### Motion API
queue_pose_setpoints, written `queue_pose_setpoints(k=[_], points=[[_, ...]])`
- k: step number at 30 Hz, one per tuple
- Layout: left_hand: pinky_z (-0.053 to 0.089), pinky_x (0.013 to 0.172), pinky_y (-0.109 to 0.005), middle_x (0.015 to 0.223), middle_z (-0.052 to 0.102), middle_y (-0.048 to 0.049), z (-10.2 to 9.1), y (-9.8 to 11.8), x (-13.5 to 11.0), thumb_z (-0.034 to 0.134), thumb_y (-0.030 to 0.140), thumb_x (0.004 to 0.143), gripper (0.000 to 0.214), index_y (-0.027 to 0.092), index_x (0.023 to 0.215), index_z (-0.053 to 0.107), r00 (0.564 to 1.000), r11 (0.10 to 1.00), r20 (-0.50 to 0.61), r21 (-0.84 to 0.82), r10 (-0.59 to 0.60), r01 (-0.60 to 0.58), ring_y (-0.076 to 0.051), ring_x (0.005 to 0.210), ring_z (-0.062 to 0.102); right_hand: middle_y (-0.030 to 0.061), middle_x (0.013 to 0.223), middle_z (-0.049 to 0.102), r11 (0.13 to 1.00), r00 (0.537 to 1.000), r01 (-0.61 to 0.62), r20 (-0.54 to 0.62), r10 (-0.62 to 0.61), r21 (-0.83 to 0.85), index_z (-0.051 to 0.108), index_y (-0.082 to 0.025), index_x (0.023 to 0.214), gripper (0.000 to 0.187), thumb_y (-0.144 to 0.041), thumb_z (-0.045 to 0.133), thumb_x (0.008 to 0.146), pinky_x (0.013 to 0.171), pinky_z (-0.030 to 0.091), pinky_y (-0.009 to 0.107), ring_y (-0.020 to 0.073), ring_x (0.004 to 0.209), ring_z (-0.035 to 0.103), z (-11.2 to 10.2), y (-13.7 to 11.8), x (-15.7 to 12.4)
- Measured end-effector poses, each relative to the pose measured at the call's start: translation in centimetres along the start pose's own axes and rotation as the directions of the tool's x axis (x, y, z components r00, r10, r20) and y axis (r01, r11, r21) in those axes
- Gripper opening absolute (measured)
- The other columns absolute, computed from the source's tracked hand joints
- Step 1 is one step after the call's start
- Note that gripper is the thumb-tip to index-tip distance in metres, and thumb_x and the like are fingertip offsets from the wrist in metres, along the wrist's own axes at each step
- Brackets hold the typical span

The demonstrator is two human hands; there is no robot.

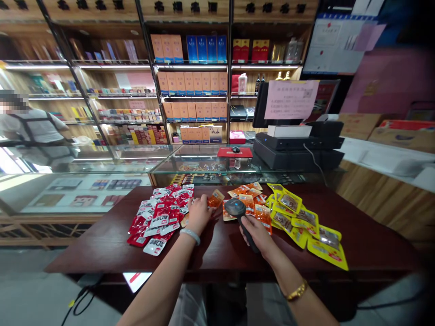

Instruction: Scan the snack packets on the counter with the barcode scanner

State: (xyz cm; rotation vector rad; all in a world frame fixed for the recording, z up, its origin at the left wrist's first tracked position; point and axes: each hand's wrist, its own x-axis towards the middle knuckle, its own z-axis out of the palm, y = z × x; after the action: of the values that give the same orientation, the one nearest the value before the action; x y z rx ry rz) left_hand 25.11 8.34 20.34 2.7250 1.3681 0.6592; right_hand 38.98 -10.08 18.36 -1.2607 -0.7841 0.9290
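Note:
My right hand [258,234] is wrapped around the handle of a black barcode scanner [235,208], its head tilted up over the table. With its fingers closed on the edge of a small orange snack packet [216,198], my left hand [200,212] is a little to the left of the scanner. A pile of red and white snack packets [160,219] lies left of that hand. Behind and beside the scanner are more orange packets [261,213], partly hidden by it. Yellow snack packets [306,222] overlap in a heap farther right.
The dark red table [112,253] meets a glass display counter [204,163]. On it stand a monitor with a pink paper [288,99] and a black cash drawer [295,156]. Shelves of boxes [192,83] line the back. A person [32,129] is at far left.

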Motion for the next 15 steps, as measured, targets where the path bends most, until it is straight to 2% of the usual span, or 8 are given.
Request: queue_pose_setpoints(k=[3, 7, 12, 15], points=[[0.028, 0.103, -0.040, 0.101, 0.071, -0.0084, 0.1, 1.1, 0.9, 0.068, 0.046, 0.079, 0.044, 0.022, 0.113, 0.057, 1.000, 0.997, -0.018, -0.080, 0.009, -0.010, -0.027, 0.105, 0.061, -0.0069, 0.056, 0.053, 1.000, 0.998, 0.017, -0.065, -0.017, 0.001, 0.051, -0.020, 0.076, 0.050, -0.069, 0.063, 0.076, 0.033, 0.034, 0.018, 0.0065, 0.037, 0.043, -0.5, -0.6, 0.0], [0.035, 0.093, -0.035, 0.102, 0.072, -0.0052, 0.5, 2.8, 1.7, 0.070, 0.048, 0.076, 0.047, 0.024, 0.115, 0.058, 0.999, 0.970, 0.052, -0.243, 0.016, -0.003, -0.024, 0.104, 0.063, -0.0066, 0.056, 0.053, 0.999, 0.996, 0.045, -0.082, -0.043, 0.028, 0.051, -0.020, 0.075, 0.051, -0.070, 0.063, 0.075, 0.034, 0.034, 0.019, 0.0065, 0.037, 0.044, -0.8, -1.5, 0.2], [0.035, 0.096, -0.038, 0.098, 0.072, -0.0045, 1.0, 3.8, 1.6, 0.071, 0.049, 0.076, 0.046, 0.022, 0.111, 0.058, 0.997, 0.964, 0.064, -0.265, 0.033, -0.015, -0.025, 0.101, 0.065, -0.0074, 0.055, 0.051, 0.997, 0.994, 0.051, -0.101, -0.045, 0.054, 0.052, -0.020, 0.078, 0.053, -0.072, 0.064, 0.073, 0.033, 0.032, 0.019, 0.0065, 0.036, 0.042, -1.1, -2.1, 0.4], [0.040, 0.095, -0.039, 0.104, 0.072, -0.0067, 1.7, 5.0, 1.7, 0.074, 0.044, 0.073, 0.047, 0.022, 0.112, 0.059, 0.995, 0.920, 0.104, -0.390, 0.008, 0.033, -0.026, 0.103, 0.065, -0.0071, 0.055, 0.051, 0.997, 0.992, 0.051, -0.120, -0.045, 0.050, 0.050, -0.021, 0.076, 0.053, -0.072, 0.063, 0.074, 0.033, 0.032, 0.018, 0.0063, 0.036, 0.042, -1.3, -2.0, 0.3]])
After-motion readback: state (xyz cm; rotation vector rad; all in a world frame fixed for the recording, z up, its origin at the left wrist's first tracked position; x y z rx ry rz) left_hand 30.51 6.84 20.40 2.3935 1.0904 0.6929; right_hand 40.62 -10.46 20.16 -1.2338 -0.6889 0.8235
